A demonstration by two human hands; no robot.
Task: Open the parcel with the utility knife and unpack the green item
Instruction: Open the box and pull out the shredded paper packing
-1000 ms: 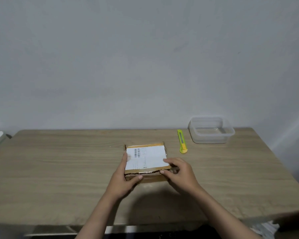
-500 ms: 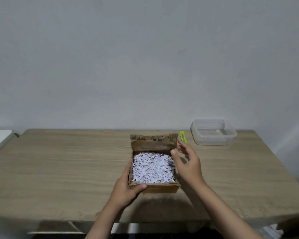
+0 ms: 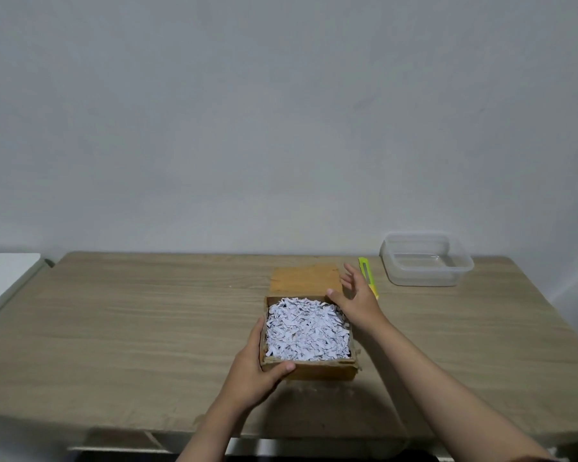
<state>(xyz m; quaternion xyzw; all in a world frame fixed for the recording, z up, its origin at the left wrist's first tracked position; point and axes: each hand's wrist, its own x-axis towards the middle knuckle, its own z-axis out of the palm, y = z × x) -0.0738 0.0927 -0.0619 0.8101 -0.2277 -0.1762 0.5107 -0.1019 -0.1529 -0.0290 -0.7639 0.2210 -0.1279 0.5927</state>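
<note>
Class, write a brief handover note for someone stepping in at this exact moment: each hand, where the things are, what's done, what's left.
Left hand: gripping the parcel's near left corner.
Right hand: open, empty, at the far right corner.
Lid flap: folded back flat on the table.
Utility knife: lying behind the right hand, beside the clear tub.
Done: parcel open.
Left: dig through the shredded paper; green item not visible yet.

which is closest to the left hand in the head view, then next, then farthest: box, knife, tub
From the left hand:
1. Box: gripped at its near left corner.
2. Knife: beyond the box, to the right.
3. Tub: back right of the table.
</note>
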